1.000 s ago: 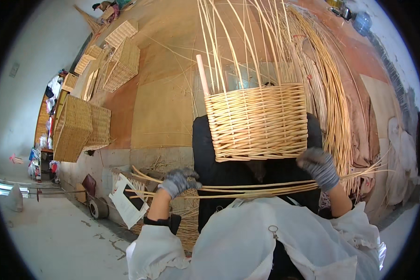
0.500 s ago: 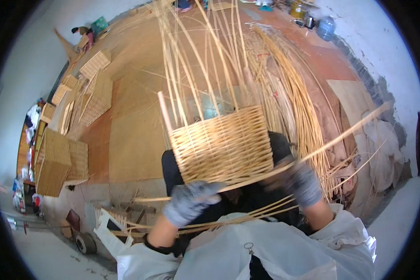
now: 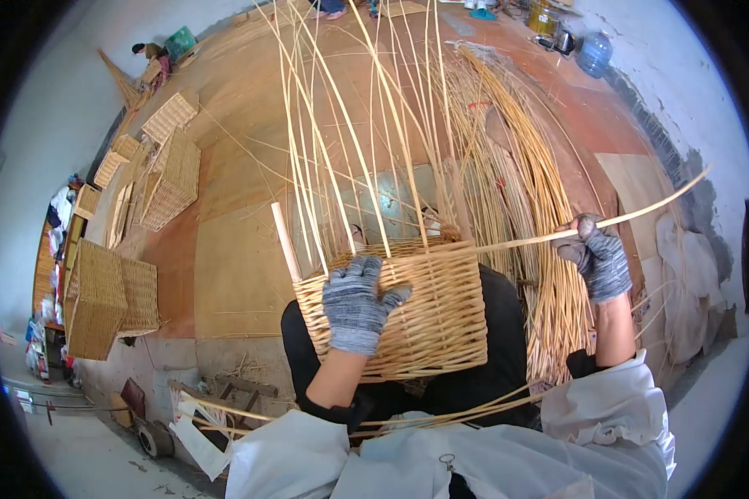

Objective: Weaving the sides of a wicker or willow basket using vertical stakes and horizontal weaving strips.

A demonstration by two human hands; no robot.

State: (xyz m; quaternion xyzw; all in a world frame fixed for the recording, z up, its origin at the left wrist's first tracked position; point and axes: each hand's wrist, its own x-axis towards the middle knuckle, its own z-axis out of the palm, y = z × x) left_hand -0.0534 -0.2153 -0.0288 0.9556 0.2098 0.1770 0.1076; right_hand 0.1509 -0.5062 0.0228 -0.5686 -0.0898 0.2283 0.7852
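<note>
A half-woven wicker basket [image 3: 433, 312] rests on my lap, its woven wall facing me and several upright stakes [image 3: 339, 108] rising from it. My left hand [image 3: 355, 301], in a grey glove, lies flat against the wall's left part. Its fingertips reach the rim and its thumb points out to the right. Out to the right of the basket, my gloved right hand [image 3: 597, 254] is closed around a long willow rod [image 3: 653, 205]. One end of the rod meets the basket's upper right rim; the other sticks out past my hand. A thicker peg [image 3: 286, 241] stands at the left corner.
A big bundle of willow rods [image 3: 531, 166] lies to the right. Finished wicker baskets [image 3: 100, 299] stand along the left. Several loose rods [image 3: 449, 412] cross my lap. A blue water bottle [image 3: 594, 55] stands by the far right wall, and another person [image 3: 151, 62] sits far left.
The basket has tipped more upright, showing its rim. My left hand moved from below it up onto its wall. My right hand moved up and right with the rod, now at the rim.
</note>
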